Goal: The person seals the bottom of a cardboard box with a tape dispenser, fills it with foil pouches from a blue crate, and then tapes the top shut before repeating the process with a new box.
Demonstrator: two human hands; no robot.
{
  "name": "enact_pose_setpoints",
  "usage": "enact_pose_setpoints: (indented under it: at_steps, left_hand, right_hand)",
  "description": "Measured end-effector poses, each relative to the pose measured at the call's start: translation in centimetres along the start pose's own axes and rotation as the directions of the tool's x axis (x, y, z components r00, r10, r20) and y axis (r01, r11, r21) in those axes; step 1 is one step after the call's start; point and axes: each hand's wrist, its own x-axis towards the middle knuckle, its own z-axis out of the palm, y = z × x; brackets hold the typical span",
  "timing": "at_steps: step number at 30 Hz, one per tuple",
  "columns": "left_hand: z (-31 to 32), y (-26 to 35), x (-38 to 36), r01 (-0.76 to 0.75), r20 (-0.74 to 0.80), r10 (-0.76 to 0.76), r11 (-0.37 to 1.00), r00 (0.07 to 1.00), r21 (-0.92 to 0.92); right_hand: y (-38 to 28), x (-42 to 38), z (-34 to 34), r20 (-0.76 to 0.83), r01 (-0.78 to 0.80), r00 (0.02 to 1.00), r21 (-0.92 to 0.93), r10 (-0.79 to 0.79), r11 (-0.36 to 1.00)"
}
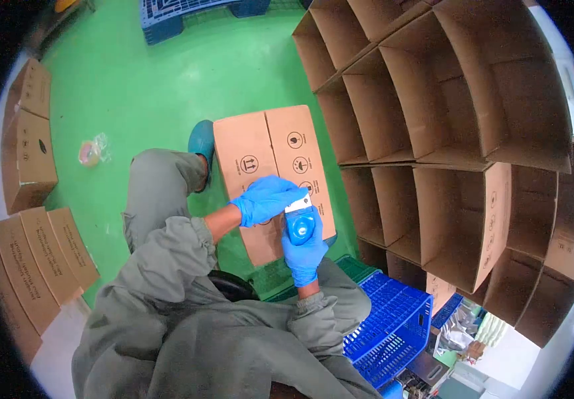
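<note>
A closed cardboard box (243,139) with printed black symbols stands on the green floor between my legs. Above its near right part, my right hand (305,256), in a blue glove, is wrapped round a blue tool (301,226) with a white and metal end (298,203). My left hand (267,199), also gloved in blue, reaches across the box with its fingers together at the tool's white end. Whatever those left fingers pinch is too small to make out.
Stacked open cardboard boxes (426,100) fill the right side. A blue plastic crate (393,319) stands by my right knee. More cartons (30,149) line the left, a tape roll (90,153) lies on the floor, and a dark blue pallet (193,13) is at the top.
</note>
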Motion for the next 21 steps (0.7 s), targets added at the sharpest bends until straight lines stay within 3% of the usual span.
enact_pose_setpoints:
  at_steps: [2, 3, 4, 5, 6, 7, 9, 10, 11, 12, 14, 15, 17, 18, 20, 21]
  left_hand:
    - [0.0, -1.8, 1.7, -0.090, 0.026, 0.091, 0.995, 0.995, -0.051]
    - [0.3, -2.8, 2.8, 0.076, 0.009, -0.079, 0.910, 0.997, -0.407]
    - [0.2, -3.9, 3.8, 0.065, 0.003, -0.070, 0.912, 0.998, -0.406]
    - [-0.3, -4.7, 4.7, -0.012, 0.000, 0.012, 0.991, 1.000, -0.134]
    - [-0.7, -5.4, 5.8, -0.090, 0.021, 0.088, 0.985, 0.996, 0.148]
    - [-1.1, -5.8, 7.4, -0.208, 0.034, 0.222, 0.839, 0.974, 0.503]
    - [-4.8, -5.4, 9.7, -0.372, 0.099, 0.490, 0.500, 0.866, 0.782]
    - [-7.8, -5.6, 12.3, -0.240, -0.006, 0.375, 0.604, 0.927, 0.760]
    - [-11.4, -3.6, 12.7, -0.015, -0.271, 0.164, 0.878, 0.948, 0.478]
    - [-14.9, -2.8, 14.2, -0.002, -0.356, 0.270, 0.799, 0.894, 0.601]
    - [-19.9, -1.2, 15.9, 0.100, -0.481, 0.208, 0.837, 0.852, 0.539]
    - [-20.7, -2.5, 17.2, 0.102, -0.468, 0.200, 0.834, 0.861, 0.542]
    - [-21.4, -6.3, 20.1, 0.298, -0.516, 0.150, 0.669, 0.843, 0.681]
    - [-21.1, -9.1, 21.6, 0.281, -0.489, 0.148, 0.662, 0.860, 0.695]
    - [-18.8, -15.5, 23.4, 0.048, -0.061, -0.001, 0.626, 0.998, 0.779]
    - [-18.3, -15.9, 23.6, 0.034, -0.030, -0.017, 0.629, 0.999, 0.777]
  right_hand:
    - [-0.7, 0.2, -0.3, -0.001, 0.014, 1.000, -0.019, -0.014, 1.000]
    - [-1.2, 0.5, -0.4, 0.002, 0.025, 1.000, -0.035, -0.025, 0.999]
    - [-1.6, 1.0, -0.5, -0.003, 0.035, 0.999, -0.035, -0.035, 0.999]
    - [-2.0, 1.3, -0.5, 0.011, 0.035, 0.999, -0.077, -0.034, 0.996]
    - [-2.2, 1.5, -0.3, 0.024, 0.033, 0.999, -0.119, -0.030, 0.992]
    - [-2.2, 1.9, 0.2, 0.026, 0.039, 0.999, -0.147, -0.035, 0.988]
    - [-3.0, 2.9, 0.7, 0.056, 0.000, 0.998, -0.154, 0.009, 0.988]
    - [-3.7, 3.5, 0.9, 0.085, -0.036, 0.995, -0.160, 0.051, 0.987]
    - [-4.2, 4.4, 1.3, 0.082, -0.040, 0.995, -0.156, 0.054, 0.987]
    - [-4.8, 5.2, 1.8, 0.115, -0.027, 0.992, -0.137, 0.043, 0.990]
    - [-6.5, 8.0, 3.3, 0.147, -0.022, 0.988, -0.110, 0.038, 0.994]
    - [-7.6, 10.1, 4.1, 0.207, -0.005, 0.978, -0.147, 0.035, 0.989]
    - [-8.9, 12.8, 4.8, 0.253, -0.019, 0.965, -0.186, 0.067, 0.982]
    - [-9.1, 13.6, 4.9, 0.320, -0.010, 0.944, -0.218, 0.081, 0.976]
    - [-8.5, 13.6, 5.2, 0.389, -0.044, 0.908, -0.272, 0.152, 0.961]
    - [-8.1, 13.4, 5.5, 0.380, 0.016, 0.921, -0.244, 0.081, 0.970]
